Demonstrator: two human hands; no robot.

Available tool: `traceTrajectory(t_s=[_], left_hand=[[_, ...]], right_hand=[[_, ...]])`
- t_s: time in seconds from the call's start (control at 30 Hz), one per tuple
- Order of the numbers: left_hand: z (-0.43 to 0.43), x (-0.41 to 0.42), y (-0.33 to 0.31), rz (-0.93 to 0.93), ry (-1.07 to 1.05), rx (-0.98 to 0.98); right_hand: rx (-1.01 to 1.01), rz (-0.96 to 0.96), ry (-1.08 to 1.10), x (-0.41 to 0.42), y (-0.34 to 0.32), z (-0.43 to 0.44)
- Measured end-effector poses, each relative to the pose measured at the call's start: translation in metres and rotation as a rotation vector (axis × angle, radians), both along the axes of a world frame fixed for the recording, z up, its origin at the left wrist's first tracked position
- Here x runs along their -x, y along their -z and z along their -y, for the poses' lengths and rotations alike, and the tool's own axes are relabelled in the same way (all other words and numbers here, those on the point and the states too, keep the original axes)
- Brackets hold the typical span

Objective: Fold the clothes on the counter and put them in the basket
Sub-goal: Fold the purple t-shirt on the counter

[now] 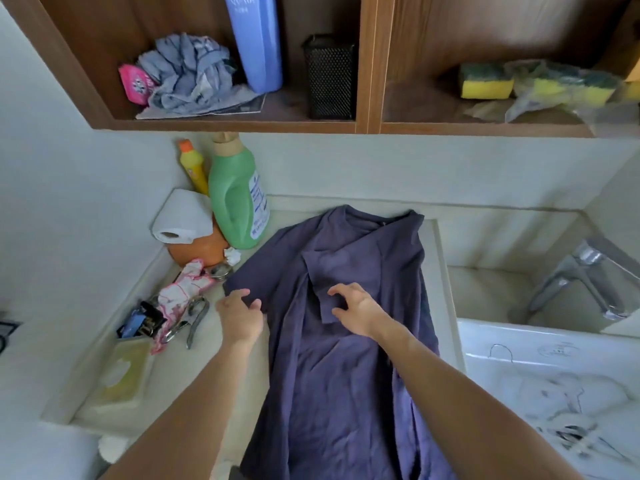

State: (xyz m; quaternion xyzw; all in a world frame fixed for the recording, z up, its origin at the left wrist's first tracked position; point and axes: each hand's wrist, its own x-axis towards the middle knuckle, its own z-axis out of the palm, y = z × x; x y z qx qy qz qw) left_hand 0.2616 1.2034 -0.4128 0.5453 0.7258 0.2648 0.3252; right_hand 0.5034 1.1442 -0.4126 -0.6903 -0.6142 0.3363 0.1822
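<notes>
White walls (69, 168) close in a narrow laundry corner. One wooden shelf unit (242, 126) hangs above a pale counter (438, 278), with one sink (485, 289) and one steel tap (581, 271) to the right. One white tub (519, 334) sits nearer, below the sink.

One purple shirt (346, 393) lies flat along the counter, collar toward the wall and one sleeve folded in across the chest.

The two hands are apart. The left hand (239, 313) is at the spread sleeve's edge; I cannot tell whether it grips. The right hand (356, 310) is over the folded sleeve, fingers spread and loosely bent.

Two bottles stand in the counter's corner, one green (235, 199) and one yellow (194, 168), beside one paper roll (183, 216). On the shelf are one blue bottle (256, 43), one cloth bundle (190, 71) and one black mesh holder (330, 77).
</notes>
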Motion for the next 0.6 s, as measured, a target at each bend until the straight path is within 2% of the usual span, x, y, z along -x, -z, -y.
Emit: traceTrajectory(t_s=[0.13,0.27,0.33,0.43,0.5,0.57,0.6], left_hand=[[-0.031,0.025,0.01,-0.045,-0.026,0.166],[-0.048,0.028,0.015,0.044,-0.001,0.102],[-0.054,0.026,0.01,0.116,0.012,0.083],[-0.062,0.022,0.001,0.101,0.057,0.037],[-0.069,0.02,-0.012,0.157,0.071,-0.04],[-0.083,0.019,-0.029,0.207,0.061,-0.137],[-0.091,0.02,-0.039,0.212,0.065,-0.179]], right_hand=[[0.04,0.129,0.15,0.027,-0.002,-0.032],[0.085,0.436,0.105,0.051,0.007,-0.047],[0.072,0.477,0.126,0.05,0.011,-0.055],[0.05,0.313,0.231,0.041,0.009,-0.068],[-0.028,0.023,0.47,0.033,-0.008,-0.075],[-0.178,-0.288,0.784,0.022,-0.028,-0.08],[-0.283,-0.384,0.912,0.018,-0.041,-0.081]])
